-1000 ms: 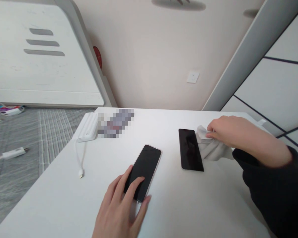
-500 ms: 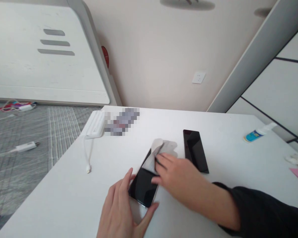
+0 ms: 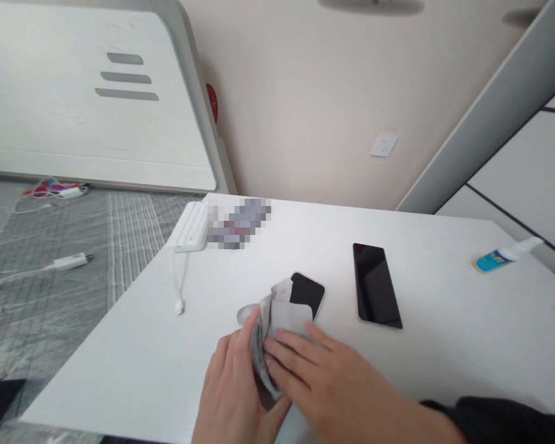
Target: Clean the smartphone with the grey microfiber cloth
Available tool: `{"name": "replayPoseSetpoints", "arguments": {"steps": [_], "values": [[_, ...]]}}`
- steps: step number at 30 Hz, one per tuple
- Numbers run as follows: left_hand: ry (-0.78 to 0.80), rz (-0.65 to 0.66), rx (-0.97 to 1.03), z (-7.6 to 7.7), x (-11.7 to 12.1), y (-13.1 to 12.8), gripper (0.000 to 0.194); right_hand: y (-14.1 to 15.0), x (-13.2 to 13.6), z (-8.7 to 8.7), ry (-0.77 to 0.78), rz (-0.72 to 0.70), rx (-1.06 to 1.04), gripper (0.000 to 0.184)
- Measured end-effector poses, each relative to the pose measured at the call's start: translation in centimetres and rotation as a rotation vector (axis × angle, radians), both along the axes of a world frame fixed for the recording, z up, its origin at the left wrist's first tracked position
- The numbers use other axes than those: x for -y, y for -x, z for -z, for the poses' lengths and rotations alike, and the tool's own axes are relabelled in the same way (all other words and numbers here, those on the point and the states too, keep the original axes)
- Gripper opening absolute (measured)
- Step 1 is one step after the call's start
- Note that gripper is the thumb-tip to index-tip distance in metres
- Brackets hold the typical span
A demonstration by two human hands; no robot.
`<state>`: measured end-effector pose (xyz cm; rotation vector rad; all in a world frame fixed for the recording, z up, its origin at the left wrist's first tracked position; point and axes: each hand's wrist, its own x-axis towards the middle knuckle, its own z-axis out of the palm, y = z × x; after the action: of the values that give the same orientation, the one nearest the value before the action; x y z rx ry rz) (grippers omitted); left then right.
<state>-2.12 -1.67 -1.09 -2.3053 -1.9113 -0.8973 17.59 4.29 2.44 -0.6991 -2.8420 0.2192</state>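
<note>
Fingers [image 3: 293, 357] of the right hand [image 3: 333, 382], slightly spread, rest on a grey cloth [image 3: 290, 316] laid over a phone [image 3: 308, 292] — pinch or not, cannot tell. Left hand [image 3: 234, 376] brackets the phone's near end between fingers and thumb, phone flat on the white surface [image 3: 134, 364]. To the right, a second phone [image 3: 376, 285] lies apart — farther right, a spray bottle [image 3: 494, 260].

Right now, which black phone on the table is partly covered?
The left phone, under the cloth and right hand; the right phone, nearer the bottle, lies uncovered.
</note>
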Motion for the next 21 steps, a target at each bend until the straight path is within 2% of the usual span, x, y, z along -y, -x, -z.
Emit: {"name": "replayPoseSetpoints", "arguments": {"steps": [3,5,6,8,10,11,14,15,16,19,21], "values": [[0.008,-0.016,0.037,-0.1,-0.1,-0.1,0.09,-0.5,-1.2,-1.2,-0.037,0.242,0.093,0.083],[0.011,-0.01,0.051,-0.1,-0.1,-0.1,0.089,-0.6,-1.5,-1.5,-0.124,0.317,0.125,0.095],[0.013,-0.005,0.054,-0.1,-0.1,-0.1,0.088,-0.5,-1.2,-1.5,-0.171,0.277,0.114,0.093],[0.021,0.012,0.05,0.0,0.0,0.0,0.084,-0.1,-0.4,-1.2,-0.247,0.099,0.036,0.076],[0.031,0.021,0.043,0.0,-0.1,0.1,0.082,0.2,0.0,-0.9,-0.227,-0.008,-0.005,0.066],[0.031,0.02,0.045,0.0,-0.1,0.1,0.083,0.2,-0.1,-0.8,-0.186,0.019,0.008,0.068],[0.036,0.015,0.069,0.1,-0.2,0.1,0.085,0.0,-0.6,-0.7,-0.089,0.273,0.101,0.098],[0.037,0.016,0.072,0.1,-0.2,0.1,0.085,0.0,-0.6,-0.6,-0.093,0.307,0.117,0.103],[0.038,0.02,0.067,0.1,-0.2,0.1,0.085,0.0,-0.4,-0.5,-0.109,0.285,0.117,0.101],[0.03,0.033,0.027,0.1,-0.2,0.2,0.082,0.2,0.4,-0.4,-0.124,0.073,0.067,0.07],[0.028,0.026,0.021,0.1,-0.2,0.2,0.082,0.2,0.5,-0.7,-0.073,0.082,0.072,0.068]]}}
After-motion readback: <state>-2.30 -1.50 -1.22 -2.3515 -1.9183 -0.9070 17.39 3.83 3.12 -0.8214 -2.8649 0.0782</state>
